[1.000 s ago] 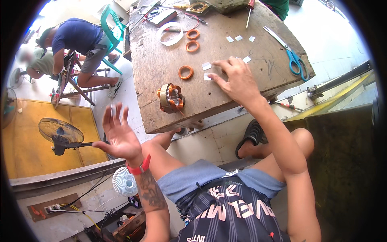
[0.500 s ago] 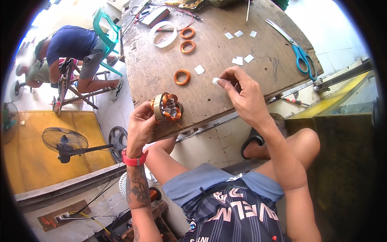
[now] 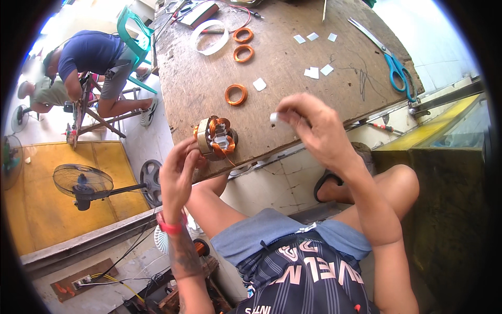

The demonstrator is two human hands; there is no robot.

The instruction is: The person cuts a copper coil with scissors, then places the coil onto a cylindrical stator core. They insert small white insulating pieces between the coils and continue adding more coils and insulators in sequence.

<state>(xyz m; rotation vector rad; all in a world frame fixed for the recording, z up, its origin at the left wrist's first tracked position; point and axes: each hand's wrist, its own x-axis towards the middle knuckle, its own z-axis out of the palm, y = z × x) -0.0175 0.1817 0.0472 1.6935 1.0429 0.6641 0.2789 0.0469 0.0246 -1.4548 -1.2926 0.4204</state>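
Observation:
A motor stator with copper windings and white slot liners stands on edge near the table's front left corner. My left hand is at its lower left side, fingers bent against the rim; part of the fingertips is hidden by the stator. To the right of it, my right hand holds a small white insulation piece pinched between thumb and finger, above the table. The piece looks curled and slightly blurred. A copper coil ring and a flat white square lie just beyond.
On the wooden table lie two more coil rings, a white plastic ring, several white squares, loose thread and blue-handled scissors. A fan stands at left. Another person works at the far left.
My right hand has moved slightly left and nearer with the white insulation piece. My left hand has shifted down along the stator, its fingers looser. The view has shifted a little.

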